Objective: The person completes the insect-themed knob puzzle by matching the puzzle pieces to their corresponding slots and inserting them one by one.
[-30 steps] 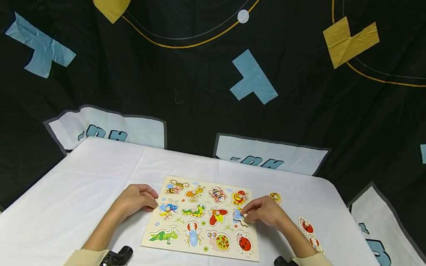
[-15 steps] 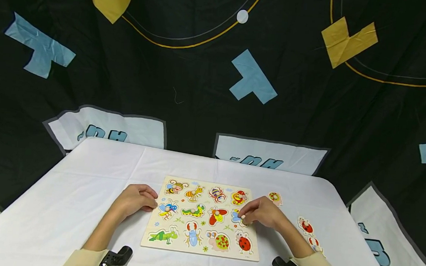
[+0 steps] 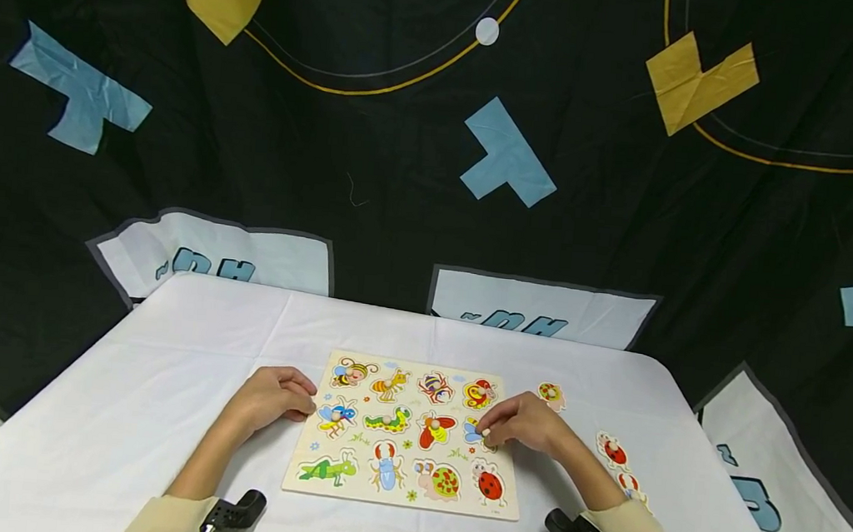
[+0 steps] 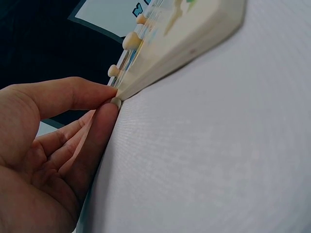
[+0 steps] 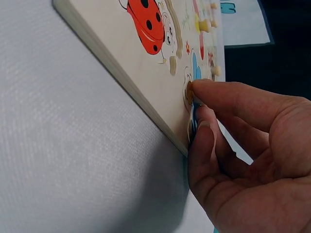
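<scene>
My right hand (image 3: 532, 425) pinches a flat, blue-tinged insect piece (image 5: 194, 118) at the right side of a pale, rectangular wooden puzzle board (image 3: 460, 507); my left hand (image 3: 273, 400) pinches the board's left edge on the white-clothed desk (image 3: 187, 347). My fingers hide whether the piece lies flat. A skewed outline could jam it; a loosened left grip could let the board slide; my right forearm (image 3: 587, 471) could nudge the red-and-black ladybird piece (image 3: 613, 452). Legible: blue letter H (image 3: 237, 271) on a white panel (image 3: 291, 260).
</scene>
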The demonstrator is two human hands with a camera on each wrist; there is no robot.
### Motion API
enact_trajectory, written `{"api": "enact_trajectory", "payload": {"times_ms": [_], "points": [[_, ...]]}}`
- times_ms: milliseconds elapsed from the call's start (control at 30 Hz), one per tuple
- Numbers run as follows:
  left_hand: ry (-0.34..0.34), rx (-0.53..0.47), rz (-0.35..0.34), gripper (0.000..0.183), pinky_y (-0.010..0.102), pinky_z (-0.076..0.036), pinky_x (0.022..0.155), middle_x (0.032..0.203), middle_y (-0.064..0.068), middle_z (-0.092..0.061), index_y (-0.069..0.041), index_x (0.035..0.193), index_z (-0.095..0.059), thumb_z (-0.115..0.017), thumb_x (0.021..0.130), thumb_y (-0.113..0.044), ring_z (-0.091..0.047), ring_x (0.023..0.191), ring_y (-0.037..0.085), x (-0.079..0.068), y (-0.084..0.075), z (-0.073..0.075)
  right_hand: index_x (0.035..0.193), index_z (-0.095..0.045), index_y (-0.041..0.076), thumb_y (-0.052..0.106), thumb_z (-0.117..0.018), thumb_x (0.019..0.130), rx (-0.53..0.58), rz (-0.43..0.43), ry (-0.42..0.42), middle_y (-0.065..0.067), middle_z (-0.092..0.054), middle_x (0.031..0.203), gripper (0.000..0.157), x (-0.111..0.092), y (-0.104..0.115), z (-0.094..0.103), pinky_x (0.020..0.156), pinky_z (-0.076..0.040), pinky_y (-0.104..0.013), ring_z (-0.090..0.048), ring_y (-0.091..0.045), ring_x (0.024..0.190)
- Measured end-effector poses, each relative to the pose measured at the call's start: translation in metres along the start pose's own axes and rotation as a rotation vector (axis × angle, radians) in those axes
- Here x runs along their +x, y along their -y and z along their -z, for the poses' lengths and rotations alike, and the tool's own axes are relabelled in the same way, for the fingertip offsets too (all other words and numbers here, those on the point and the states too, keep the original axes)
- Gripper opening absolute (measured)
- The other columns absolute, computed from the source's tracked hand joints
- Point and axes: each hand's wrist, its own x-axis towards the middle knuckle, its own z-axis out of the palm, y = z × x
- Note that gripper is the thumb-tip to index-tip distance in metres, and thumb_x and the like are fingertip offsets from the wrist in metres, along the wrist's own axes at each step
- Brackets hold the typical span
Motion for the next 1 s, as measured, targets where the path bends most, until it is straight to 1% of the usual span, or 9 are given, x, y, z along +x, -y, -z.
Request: {"api": "enact_trajectory", "payload": {"times_ms": [133, 633, 1000], "points": [[-0.001, -0.001, -0.002, 0.026, 0.027, -0.059, 0.062, 0.073, 0.004, -0.071, 0.005, 0.097, -0.068, -0.078, 0.073, 0.0, -0.066, 0.067, 0.015, 0.0004, 0.0007, 0.0002, 0.088, -0.08, 0.005, 0.006, -0.083, 0.074, 0.016, 0.008, 0.017, -0.004, -0.075, 0.084, 0.014, 0.001, -0.0006, 0.0005, 0.061, -0.047, -0.026, -0.056, -0.012, 0.068], [-0.003, -0.002, -0.007, 0.027, 0.028, -0.059, 0.063, 0.074, 0.004, -0.071, 0.004, 0.098, -0.068, -0.079, 0.074, -0.001, -0.067, 0.067, 0.015, 0.0006, 0.0, 0.0001, 0.09, -0.079, 0.005, 0.007, -0.083, 0.075, 0.016, 0.003, 0.004, -0.003, -0.073, 0.079, 0.015, -0.0012, -0.001, -0.0007, 0.062, -0.047, -0.028, -0.056, -0.013, 0.068], [-0.006, 0.005, -0.006, 0.026, 0.028, -0.059, 0.063, 0.074, 0.004, -0.071, 0.004, 0.097, -0.068, -0.079, 0.074, -0.001, -0.067, 0.068, 0.015, -0.0015, -0.002, 0.0001, 0.095, -0.079, 0.006, 0.01, -0.085, 0.075, 0.018, 0.001, 0.01, 0.0, -0.07, 0.077, 0.021, -0.0054, 0.0034, 0.0005, 0.063, -0.048, -0.029, -0.056, -0.013, 0.07]]}}
